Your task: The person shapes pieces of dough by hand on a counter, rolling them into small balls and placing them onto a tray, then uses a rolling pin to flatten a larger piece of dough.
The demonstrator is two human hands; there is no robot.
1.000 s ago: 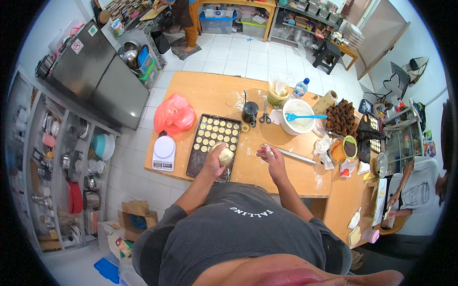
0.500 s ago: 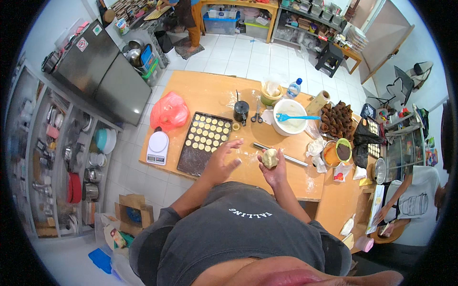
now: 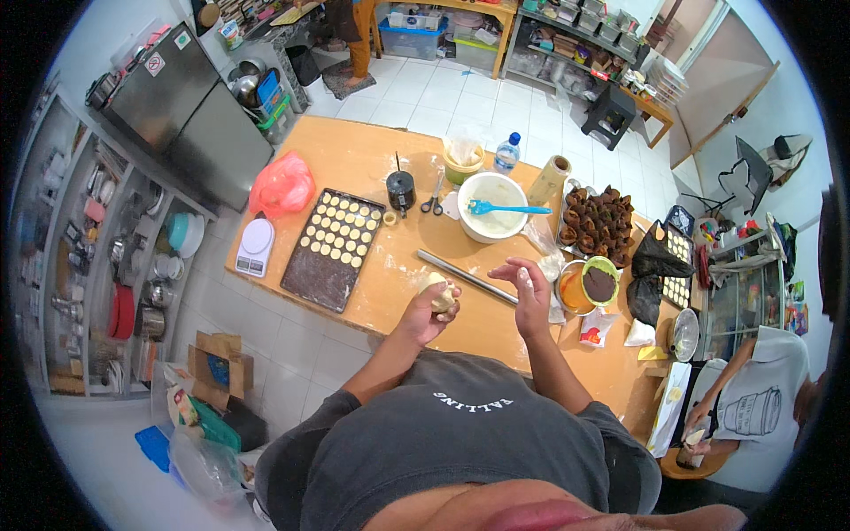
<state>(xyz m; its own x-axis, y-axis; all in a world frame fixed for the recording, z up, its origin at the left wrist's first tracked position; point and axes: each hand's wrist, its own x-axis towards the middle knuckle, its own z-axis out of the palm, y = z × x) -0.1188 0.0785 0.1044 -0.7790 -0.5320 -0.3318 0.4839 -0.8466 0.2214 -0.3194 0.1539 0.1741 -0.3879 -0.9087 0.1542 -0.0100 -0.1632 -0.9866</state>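
Dough ball (image 3: 441,293) gripped in our left hand (image 3: 423,315); right hand (image 3: 531,303) loosely spread. Baking tray (image 3: 317,276) holds dough discs (image 3: 340,227). Earlier, our right held the ball.

Between the tray (image 3: 312,281) and the metal rod (image 3: 467,276), a bare stretch of tabletop (image 3: 381,276) left a hand room to pass low. The rod, lying slantwise beyond the two hands, barred a flat slide from the gap between the left hand (image 3: 429,316), which held dough (image 3: 440,292), and the right hand (image 3: 531,301) toward the white bowl (image 3: 487,235). The blue spatula (image 3: 509,209) jutted past that bowl's right rim. The black canister (image 3: 401,192) and scissors (image 3: 432,205) crowded its left. Rightward, the green bowl (image 3: 613,265) and the brown paper cups (image 3: 602,228) blocked low travel.
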